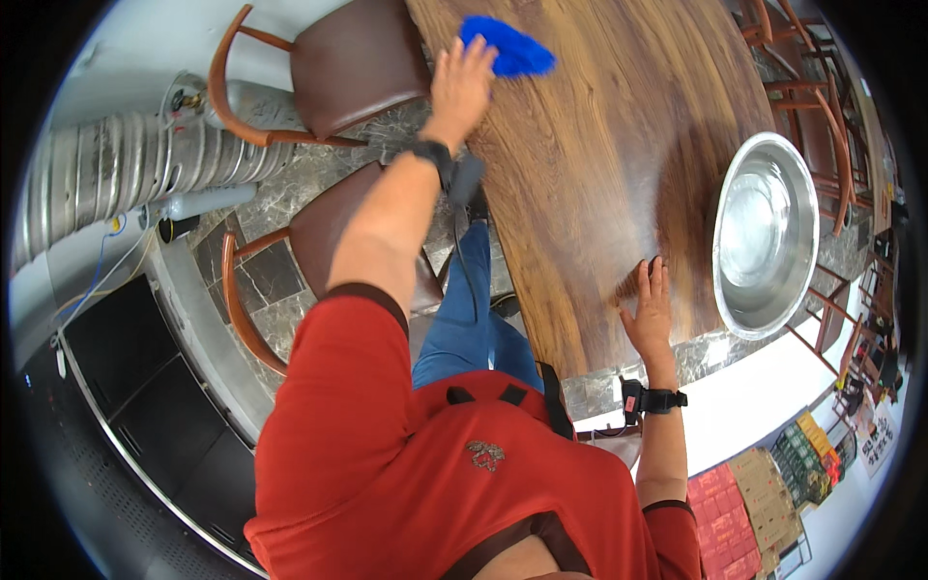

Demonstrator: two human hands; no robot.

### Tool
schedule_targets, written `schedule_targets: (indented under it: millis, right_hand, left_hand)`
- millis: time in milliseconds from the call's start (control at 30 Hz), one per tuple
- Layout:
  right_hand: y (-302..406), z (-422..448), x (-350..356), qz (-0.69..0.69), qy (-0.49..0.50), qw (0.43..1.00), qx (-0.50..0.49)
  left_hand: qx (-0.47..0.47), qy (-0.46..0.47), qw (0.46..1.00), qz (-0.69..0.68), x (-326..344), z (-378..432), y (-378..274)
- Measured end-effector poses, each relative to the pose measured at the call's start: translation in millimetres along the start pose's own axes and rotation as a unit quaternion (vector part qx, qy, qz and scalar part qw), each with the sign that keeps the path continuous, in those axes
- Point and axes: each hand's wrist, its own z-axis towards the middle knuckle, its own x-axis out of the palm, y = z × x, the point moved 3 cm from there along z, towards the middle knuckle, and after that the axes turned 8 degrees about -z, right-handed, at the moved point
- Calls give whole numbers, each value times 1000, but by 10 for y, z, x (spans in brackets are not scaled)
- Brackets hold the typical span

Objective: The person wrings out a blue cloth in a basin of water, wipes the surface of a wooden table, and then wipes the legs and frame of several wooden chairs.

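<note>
A bright blue cloth (511, 49) lies on the wooden tabletop (580, 145) near its far left edge. My left hand (462, 90) reaches out to it, palm down, fingers pressed over the cloth's near left side; a bit of blue shows beneath the hand. Slight blur runs along my left forearm. Lower on the same table, my right hand (647, 312) rests flat with its fingers apart and holds nothing. To the right of that hand stands a round metal basin (765, 312) by the table's right edge. Its inside shines brightly; whether it holds water I cannot tell.
Wooden armchairs with brown seats, one upper (355, 65) and one lower (337, 225), stand along the table's left side. Behind them are metal kegs (109, 174) and a gas cylinder (210, 201). Black cabinets (130, 355) stand lower left, stacked cartons (725, 522) lower right.
</note>
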Motion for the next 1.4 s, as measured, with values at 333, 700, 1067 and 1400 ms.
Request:
schedule_targets:
  millis: [333,700,1067,1400]
  right_hand:
    - [-7,-11,-83,9,4,1000,23]
    - [-349,-551,58,272,-141,952,10]
    - [-827,-2455,1044,454,-90,868,180]
    - [-996,-2504,1082,501,-86,835,209]
  left_hand:
    - [48,30,997,-52,199,538,149]
    - [134,141,972,-133,105,-880,-2226]
    - [287,239,909,-187,117,-2208,-4493]
    - [343,314,842,-273,-576,-2845,-3492]
